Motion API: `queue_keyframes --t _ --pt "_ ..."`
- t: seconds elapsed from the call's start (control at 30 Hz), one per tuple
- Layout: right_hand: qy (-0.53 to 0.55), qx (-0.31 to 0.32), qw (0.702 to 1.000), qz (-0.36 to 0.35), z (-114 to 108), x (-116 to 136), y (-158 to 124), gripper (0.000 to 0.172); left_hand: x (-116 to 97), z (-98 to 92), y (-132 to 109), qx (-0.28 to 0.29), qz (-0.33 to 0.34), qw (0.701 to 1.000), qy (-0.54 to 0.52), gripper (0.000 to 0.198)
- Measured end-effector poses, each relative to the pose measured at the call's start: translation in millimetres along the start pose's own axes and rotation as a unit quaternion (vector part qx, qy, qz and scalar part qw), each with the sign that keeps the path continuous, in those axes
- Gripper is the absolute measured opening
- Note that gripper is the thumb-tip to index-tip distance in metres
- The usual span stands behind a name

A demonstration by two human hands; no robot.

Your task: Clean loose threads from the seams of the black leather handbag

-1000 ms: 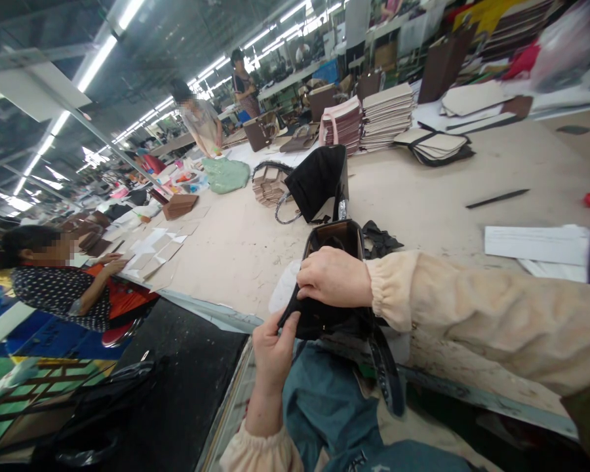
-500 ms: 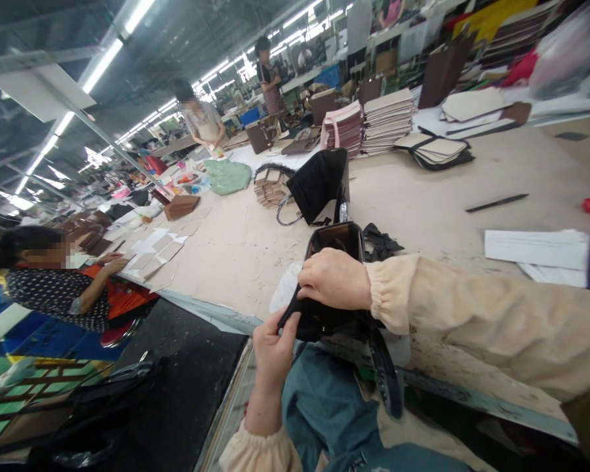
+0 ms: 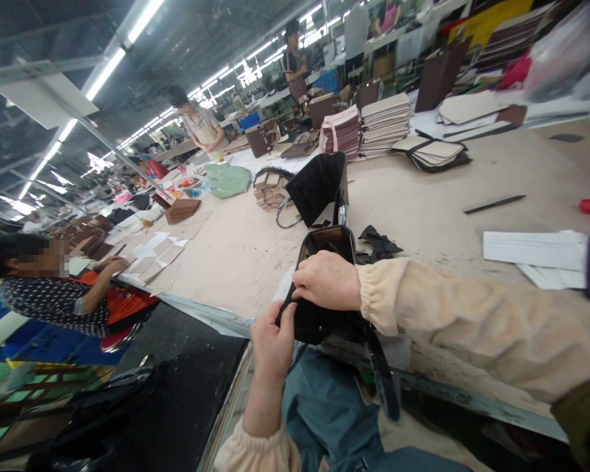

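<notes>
- Pale worktop (image 3: 423,216), with a black bag (image 3: 317,321) at its near edge, brown showing inside.
- Left hand (image 3: 274,334) pinches the bag's left rim between thumb and fingers.
- Right hand (image 3: 327,280) grips that rim just beyond, fingers curled.
- Black scraps (image 3: 378,244) lie right of the bag; a black panel (image 3: 317,187) stands behind it.
- Farther off, a green plastic bag (image 3: 227,180) and stacked boards (image 3: 386,124).
- Leftward sits a co-worker (image 3: 54,301).

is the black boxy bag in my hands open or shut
Open: beyond the right hand, the black boxy bag shows its brown interior.
</notes>
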State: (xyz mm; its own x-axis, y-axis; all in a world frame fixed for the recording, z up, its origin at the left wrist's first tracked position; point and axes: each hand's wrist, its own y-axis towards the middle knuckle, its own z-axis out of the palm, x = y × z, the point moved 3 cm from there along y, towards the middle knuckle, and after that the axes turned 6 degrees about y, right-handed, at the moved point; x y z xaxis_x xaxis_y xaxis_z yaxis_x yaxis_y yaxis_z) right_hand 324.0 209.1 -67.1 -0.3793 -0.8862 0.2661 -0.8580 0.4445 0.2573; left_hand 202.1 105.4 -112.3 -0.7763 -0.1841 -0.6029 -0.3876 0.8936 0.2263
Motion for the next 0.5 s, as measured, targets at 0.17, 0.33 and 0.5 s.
queue_keyframes --t 0.17,0.33,0.5 --pt "0.011 0.029 0.999 -0.023 -5 -10 -6 0.030 14 -4.2 7 0.012 -0.015 0.999 -0.042 0.025" --pt "0.010 0.016 1.000 -0.006 -10 -23 -9 0.031 14 -1.2 10 0.032 -0.021 0.997 -0.072 0.024" --pt "0.005 0.020 1.000 0.006 -10 -26 -5 0.032 10 0.8 11 0.030 -0.028 0.995 -0.090 0.023"
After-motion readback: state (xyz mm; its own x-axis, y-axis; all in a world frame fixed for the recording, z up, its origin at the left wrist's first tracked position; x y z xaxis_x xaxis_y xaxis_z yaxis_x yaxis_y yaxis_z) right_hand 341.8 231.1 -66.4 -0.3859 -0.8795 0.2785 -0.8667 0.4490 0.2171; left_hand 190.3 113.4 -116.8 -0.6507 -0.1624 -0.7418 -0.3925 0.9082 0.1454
